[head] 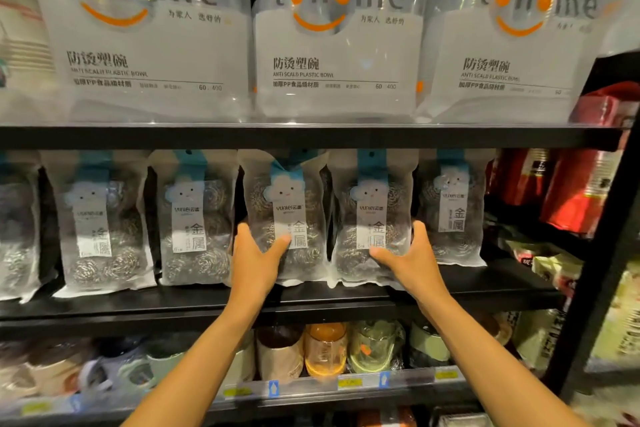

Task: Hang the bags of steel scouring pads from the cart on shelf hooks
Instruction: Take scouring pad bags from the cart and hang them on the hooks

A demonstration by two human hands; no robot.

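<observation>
Several clear bags of steel scouring pads hang in a row under a black shelf, each with a teal header and a white cloud label. My left hand (254, 262) grips the lower left part of the middle bag (287, 204), thumb on its front. My right hand (407, 262) holds the lower part of the neighbouring bag (372, 204), fingers round its right edge and thumb on the front. The hooks are hidden behind the headers. The cart is out of view.
Large "tohome" bowl bags (332, 55) stand on the shelf above. Below, a shelf (311, 388) carries cups and jars (325, 350) with price tags. Red packages (568, 191) sit to the right beside a black upright post (602, 281).
</observation>
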